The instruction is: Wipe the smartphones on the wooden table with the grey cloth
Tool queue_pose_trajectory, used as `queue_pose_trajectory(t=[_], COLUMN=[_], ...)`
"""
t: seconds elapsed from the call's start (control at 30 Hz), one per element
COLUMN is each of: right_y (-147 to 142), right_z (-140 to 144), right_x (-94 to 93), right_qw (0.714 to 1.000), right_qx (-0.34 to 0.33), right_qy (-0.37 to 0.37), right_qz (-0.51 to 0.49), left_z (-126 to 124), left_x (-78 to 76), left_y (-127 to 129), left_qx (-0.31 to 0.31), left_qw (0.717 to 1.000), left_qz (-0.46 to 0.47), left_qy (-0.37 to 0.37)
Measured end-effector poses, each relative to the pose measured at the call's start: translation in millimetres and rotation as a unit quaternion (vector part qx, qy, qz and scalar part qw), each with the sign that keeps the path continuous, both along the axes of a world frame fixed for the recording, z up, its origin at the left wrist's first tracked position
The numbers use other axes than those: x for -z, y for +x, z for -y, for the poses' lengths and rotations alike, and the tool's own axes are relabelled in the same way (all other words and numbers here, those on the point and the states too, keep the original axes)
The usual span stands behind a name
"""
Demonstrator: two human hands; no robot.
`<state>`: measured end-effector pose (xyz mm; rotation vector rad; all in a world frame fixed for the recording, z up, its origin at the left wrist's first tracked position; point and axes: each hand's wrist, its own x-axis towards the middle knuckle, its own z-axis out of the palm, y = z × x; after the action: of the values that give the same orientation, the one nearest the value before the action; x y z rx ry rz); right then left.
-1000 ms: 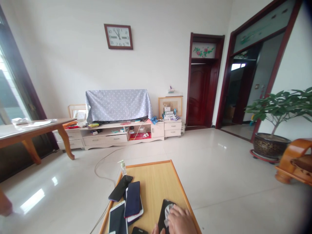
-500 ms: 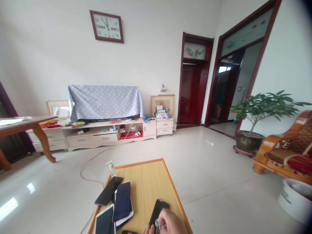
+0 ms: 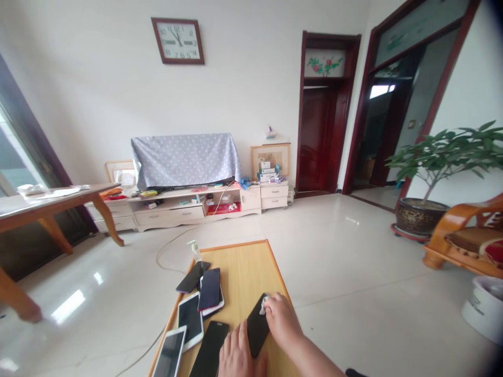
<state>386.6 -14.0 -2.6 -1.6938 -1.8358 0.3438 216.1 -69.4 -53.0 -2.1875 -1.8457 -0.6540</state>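
A black phone [image 3: 257,331] lies on the wooden table near its right side. My left hand [image 3: 237,353] grips its near left corner, with the fingers along the left edge and the thumb at the near end. A crumpled white tissue [image 3: 264,305] is pinched in my right hand [image 3: 282,320] and touches the far part of the screen. Left of my left hand lies another black phone [image 3: 210,348]. Beyond it are a white-framed tablet [image 3: 190,320], a white phone [image 3: 171,352], a dark blue phone [image 3: 209,289] on top of a white device, and a black phone [image 3: 193,277].
A pump bottle [image 3: 195,252] stands at the far left corner of the wooden table [image 3: 247,267]. A cable [image 3: 159,256] runs over the floor. Ahead is a low cabinet [image 3: 168,215] with a cloth-covered shape [image 3: 188,159]; a potted plant [image 3: 422,214] and a wooden chair [image 3: 444,235] stand right.
The view has tilted down and swung left, so more of the table and hands shows. My right hand with the tissue has moved toward the phone's far end.
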Motion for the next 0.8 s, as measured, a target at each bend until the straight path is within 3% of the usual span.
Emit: queue_pose_trajectory(t=[0.1, 0.2, 0.37, 0.57, 0.8], right_y=[8.0, 14.1, 16.4, 10.2, -13.4], right_z=[4.1, 8.7, 19.2, 27.7, 63.1], right_x=[-3.8, -5.3, 1.7, -2.1, -11.4], right_qw=[0.999, 0.998, 0.991, 0.987, 0.961], right_qx=[-0.031, -0.052, -0.112, -0.106, -0.262], right_qy=[-0.006, -0.01, -0.054, -0.085, -0.076], right_qz=[0.02, 0.034, 0.058, 0.088, 0.037], left_z=[14.0, 18.7, 19.5, 15.8, 12.6], left_x=[-21.5, -31.5, -25.7, -22.4, -17.3], left_y=[5.3, 8.7, 5.8, 1.9, -2.8], left_qx=[0.004, -0.004, 0.011, 0.01, 0.005], left_qw=[0.999, 0.997, 0.997, 0.996, 0.994], left_qz=[-0.006, 0.002, 0.02, 0.035, 0.045], left_qy=[-0.054, -0.082, -0.067, -0.076, -0.098])
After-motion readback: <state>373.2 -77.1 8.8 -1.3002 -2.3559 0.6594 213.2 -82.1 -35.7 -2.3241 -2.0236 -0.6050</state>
